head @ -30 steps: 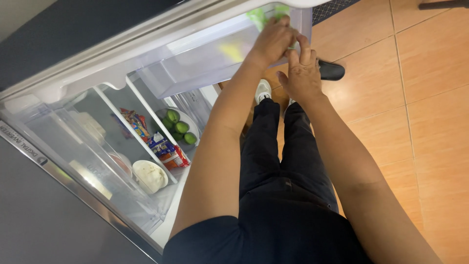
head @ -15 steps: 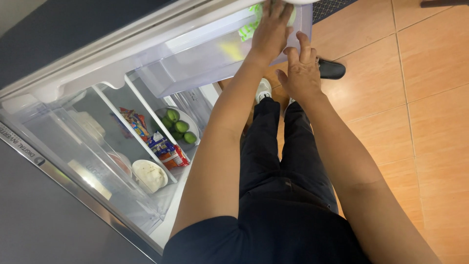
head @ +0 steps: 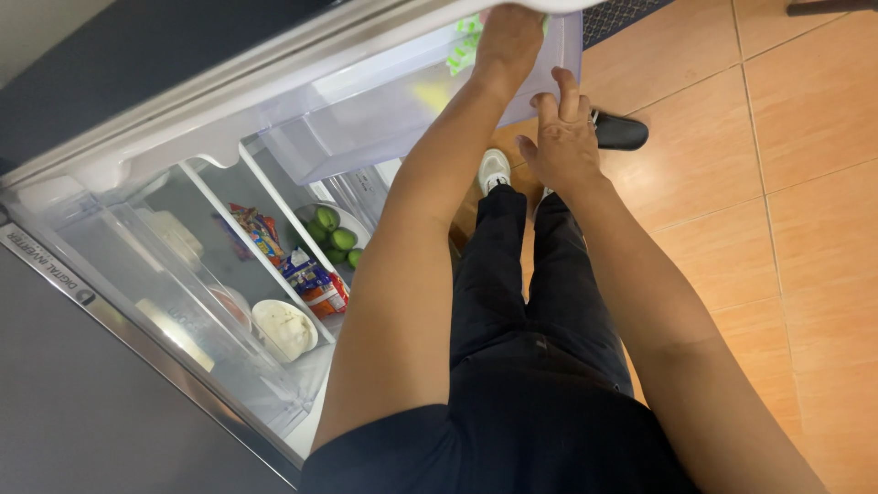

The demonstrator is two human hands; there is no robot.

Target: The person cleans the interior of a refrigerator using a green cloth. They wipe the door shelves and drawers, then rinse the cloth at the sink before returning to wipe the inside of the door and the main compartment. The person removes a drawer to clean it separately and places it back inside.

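Observation:
A clear plastic drawer (head: 366, 119) is pulled out of the open fridge. My left hand (head: 508, 41) reaches down into its far end, next to green leafy vegetables (head: 465, 50); the frame's top edge and a white rim hide its fingertips. A blurred yellow item (head: 430, 94) lies inside the drawer. My right hand (head: 567, 137) rests against the drawer's front wall with its fingers apart and holds nothing.
On the fridge shelves stand a bowl of green limes (head: 334, 238), colourful snack packets (head: 311, 279) and a white bowl (head: 283, 327). My legs in black trousers stand on orange floor tiles (head: 786, 183). A black slipper (head: 620, 133) lies beside the drawer.
My left hand has pushed further into the drawer, toward the top of the view. My right hand has stayed at the drawer's front wall.

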